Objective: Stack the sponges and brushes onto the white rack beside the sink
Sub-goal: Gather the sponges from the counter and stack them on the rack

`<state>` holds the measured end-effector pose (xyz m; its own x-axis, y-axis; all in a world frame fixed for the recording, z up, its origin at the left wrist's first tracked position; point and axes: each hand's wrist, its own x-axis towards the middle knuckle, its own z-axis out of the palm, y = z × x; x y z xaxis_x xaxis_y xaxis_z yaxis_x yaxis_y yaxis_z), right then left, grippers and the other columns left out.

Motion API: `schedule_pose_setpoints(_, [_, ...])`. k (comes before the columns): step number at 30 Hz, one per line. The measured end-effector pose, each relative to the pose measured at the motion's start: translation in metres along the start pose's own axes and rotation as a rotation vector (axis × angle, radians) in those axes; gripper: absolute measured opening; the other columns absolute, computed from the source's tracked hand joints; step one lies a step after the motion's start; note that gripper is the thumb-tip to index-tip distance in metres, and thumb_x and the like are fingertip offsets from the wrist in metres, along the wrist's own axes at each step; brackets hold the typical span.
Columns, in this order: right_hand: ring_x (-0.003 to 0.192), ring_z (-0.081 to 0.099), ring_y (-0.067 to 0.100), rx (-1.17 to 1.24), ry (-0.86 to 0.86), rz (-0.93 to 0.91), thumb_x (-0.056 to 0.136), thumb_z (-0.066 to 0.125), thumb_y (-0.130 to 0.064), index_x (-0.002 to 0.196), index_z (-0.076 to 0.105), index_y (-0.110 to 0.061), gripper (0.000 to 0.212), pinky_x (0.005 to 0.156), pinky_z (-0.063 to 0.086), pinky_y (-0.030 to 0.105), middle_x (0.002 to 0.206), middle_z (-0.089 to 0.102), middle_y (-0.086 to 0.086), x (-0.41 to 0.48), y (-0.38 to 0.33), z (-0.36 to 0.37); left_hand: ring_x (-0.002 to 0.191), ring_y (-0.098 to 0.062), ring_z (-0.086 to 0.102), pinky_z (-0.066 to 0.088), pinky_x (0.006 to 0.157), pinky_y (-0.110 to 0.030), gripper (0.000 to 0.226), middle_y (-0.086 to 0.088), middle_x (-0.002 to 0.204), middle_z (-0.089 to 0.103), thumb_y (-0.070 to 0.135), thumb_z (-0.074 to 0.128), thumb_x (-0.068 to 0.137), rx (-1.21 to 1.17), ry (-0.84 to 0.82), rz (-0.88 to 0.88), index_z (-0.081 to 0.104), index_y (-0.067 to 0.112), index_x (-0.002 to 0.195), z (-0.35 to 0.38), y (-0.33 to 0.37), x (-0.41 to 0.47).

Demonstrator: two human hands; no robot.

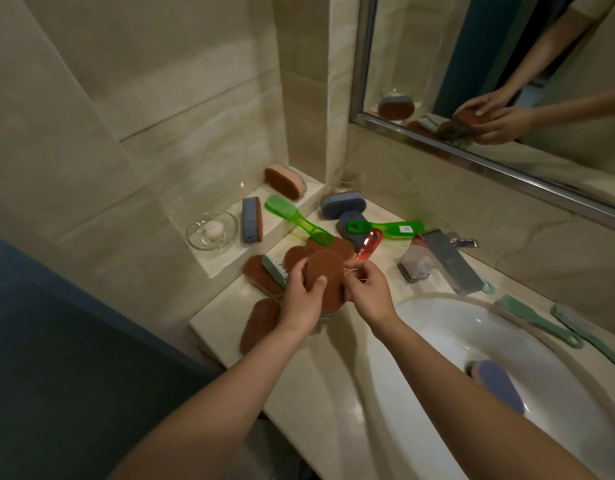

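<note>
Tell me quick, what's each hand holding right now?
Left hand: grips the brown oval scouring sponge.
Right hand: pinches that same sponge's right edge.

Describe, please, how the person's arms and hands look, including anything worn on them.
The left hand and the right hand are bare: no gloves, rings or watch show. The left forearm and the right forearm are uncovered down to the frame's edge, with no sleeve in sight.
</note>
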<state>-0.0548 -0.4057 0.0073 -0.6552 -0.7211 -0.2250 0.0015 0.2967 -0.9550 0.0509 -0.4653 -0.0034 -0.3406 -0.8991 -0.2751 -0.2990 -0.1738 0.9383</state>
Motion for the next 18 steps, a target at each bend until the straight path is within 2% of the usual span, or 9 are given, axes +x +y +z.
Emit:
schedule_pose_setpoints(2, [0.076,0.057,0.022,-0.015,-0.022,-0.027,0.09,0.047,0.0,0.102,0.062,-0.01,0.022,0.071,0.049,0.036,0.086,0.062,0.005,0.007,-0.002,0.015,0.126,-0.023,0.051,0.041,0.107,-0.043,0.054,-0.01,0.139,0.05,0.02,0.057,0.094,0.007,0.06,0.013,0.035,0.018,0.144,-0.015,0.001,0.006])
schedule_pose_setpoints(4, [0.082,0.06,0.024,-0.08,-0.019,-0.072,0.09,0.051,-0.003,0.102,0.064,-0.011,0.02,0.077,0.052,0.04,0.094,0.064,0.003,0.014,-0.002,0.029,0.128,-0.022,0.047,0.039,0.109,-0.037,0.054,-0.009,0.143,0.046,0.02,0.055,0.095,0.026,0.124,0.038,0.034,0.016,0.144,-0.029,0.0,0.011])
schedule_pose_setpoints(6, [0.09,0.062,0.021,-0.208,-0.01,-0.119,0.089,0.057,-0.007,0.106,0.064,-0.013,0.02,0.083,0.054,0.038,0.1,0.064,0.001,0.022,0.001,0.041,0.128,-0.021,0.046,0.039,0.102,-0.028,0.053,-0.007,0.144,0.043,0.021,0.053,0.096,0.072,0.175,0.06,0.032,0.018,0.145,-0.042,-0.003,0.016])
schedule_pose_setpoints(9, [0.102,0.058,0.017,-0.39,-0.04,-0.152,0.087,0.059,-0.014,0.114,0.063,-0.015,0.027,0.089,0.049,0.031,0.115,0.063,0.004,0.034,0.006,0.055,0.129,-0.022,0.046,0.04,0.102,-0.03,0.053,-0.007,0.145,0.043,0.022,0.051,0.097,0.099,0.197,0.074,0.03,0.019,0.146,-0.055,-0.006,0.023])
schedule_pose_setpoints(12, [0.111,0.056,0.022,-0.528,-0.12,-0.145,0.087,0.058,-0.014,0.12,0.06,-0.013,0.033,0.098,0.047,0.035,0.124,0.058,0.009,0.046,0.008,0.065,0.131,-0.021,0.043,0.036,0.102,-0.026,0.053,-0.008,0.146,0.042,0.019,0.05,0.097,0.093,0.212,0.069,0.03,0.016,0.146,-0.063,-0.009,0.032])
schedule_pose_setpoints(18, [0.103,0.059,0.028,-0.684,-0.209,-0.053,0.087,0.061,-0.02,0.127,0.047,-0.012,0.043,0.09,0.053,0.044,0.122,0.055,0.014,0.057,0.012,0.075,0.132,-0.02,0.042,0.035,0.099,-0.022,0.053,-0.006,0.147,0.041,0.02,0.051,0.097,0.1,0.195,0.055,0.03,0.017,0.146,-0.069,-0.017,0.042])
